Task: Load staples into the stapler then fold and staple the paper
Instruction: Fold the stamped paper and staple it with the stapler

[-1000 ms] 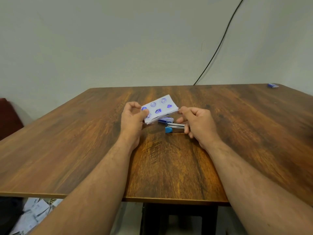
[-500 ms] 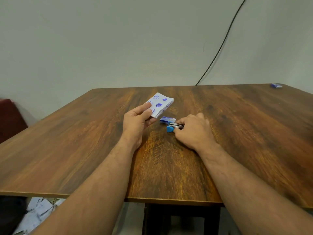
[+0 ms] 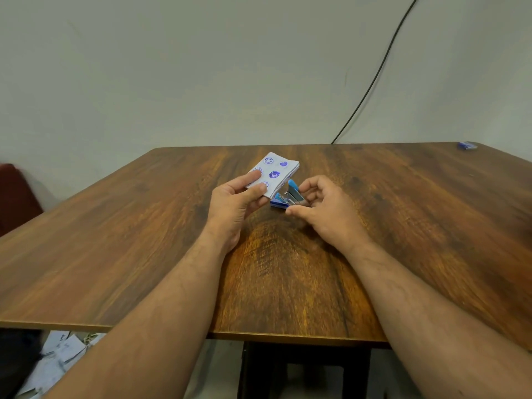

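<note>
Your worktop (image 3: 288, 283) is dark-grained wood with a smooth, faintly satin finish. The folded paper (image 3: 275, 172) you hold is matt white, stamped with blue ink. The stapler (image 3: 292, 194) shows shiny bare metal and glossy blue plastic. Behind the far edge, the wall (image 3: 201, 67) looks matt.

The near end of the folded paper (image 3: 273, 174) disappears under the left hand (image 3: 234, 204), and the stapler (image 3: 291, 194) is partly covered by that paper and by the right hand (image 3: 322, 210), so how firm the grip on it is cannot be told. A small blue object (image 3: 467, 145) at the bench's (image 3: 115, 240) far right corner is too small to name. Loose sheets (image 3: 54, 358) on the floor are blurred and cut off by the bottom edge.
</note>
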The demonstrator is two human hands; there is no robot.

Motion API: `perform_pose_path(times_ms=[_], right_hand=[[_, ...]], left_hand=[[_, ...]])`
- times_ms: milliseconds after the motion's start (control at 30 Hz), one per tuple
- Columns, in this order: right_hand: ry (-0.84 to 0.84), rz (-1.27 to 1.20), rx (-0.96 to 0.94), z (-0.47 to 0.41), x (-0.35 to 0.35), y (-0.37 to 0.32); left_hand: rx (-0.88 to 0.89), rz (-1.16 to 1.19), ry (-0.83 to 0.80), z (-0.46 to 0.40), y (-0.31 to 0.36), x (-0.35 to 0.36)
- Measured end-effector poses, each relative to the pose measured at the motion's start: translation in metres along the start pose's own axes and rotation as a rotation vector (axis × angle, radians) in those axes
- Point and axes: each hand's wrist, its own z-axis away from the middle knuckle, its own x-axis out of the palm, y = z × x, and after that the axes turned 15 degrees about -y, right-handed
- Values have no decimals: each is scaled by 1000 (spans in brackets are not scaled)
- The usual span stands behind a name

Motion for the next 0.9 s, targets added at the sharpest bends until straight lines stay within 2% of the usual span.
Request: perform_pose_path(times_ms=[167,567,667,900], right_hand=[[-40,38,64,-2,4,-2],[-35,6,65,-8,15,-8],[-39,-107,67,-7,16,-9],[-5,-416,198,-14,15,-10]], left_hand=[[-4,-16,-17,-1,0,0],[-20,-78,-40,1,1,0],[0,-137,-44,3,1,2],[46,-226,-35,3,-1,3]])
